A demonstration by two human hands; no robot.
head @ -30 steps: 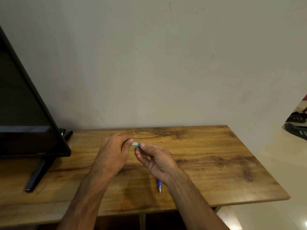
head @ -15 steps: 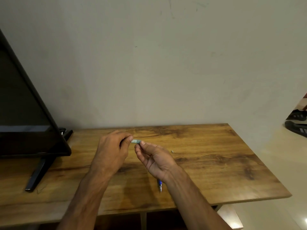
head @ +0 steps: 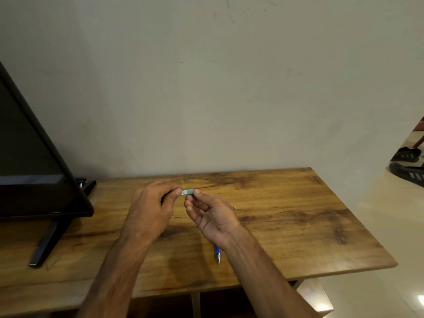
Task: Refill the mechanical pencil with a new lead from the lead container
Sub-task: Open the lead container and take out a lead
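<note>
A small teal lead container (head: 188, 192) with a white label is held level above the wooden table (head: 286, 226). My left hand (head: 151, 212) pinches its left end between thumb and fingers. My right hand (head: 211, 216), palm up, touches its right end with its fingertips. The blue mechanical pencil (head: 217, 254) lies on the table under my right wrist, with only its tip end showing. A tiny pale piece (head: 234, 207) lies on the table just right of my right hand.
A black monitor (head: 34, 168) on a stand (head: 48, 239) fills the table's left side. A plain wall rises behind the table. The table's right edge drops to a tiled floor, where dark shoes (head: 407, 166) lie.
Both hands have stayed on the container and drifted slightly away from me. The view has tilted a little. The pencil has not moved.
</note>
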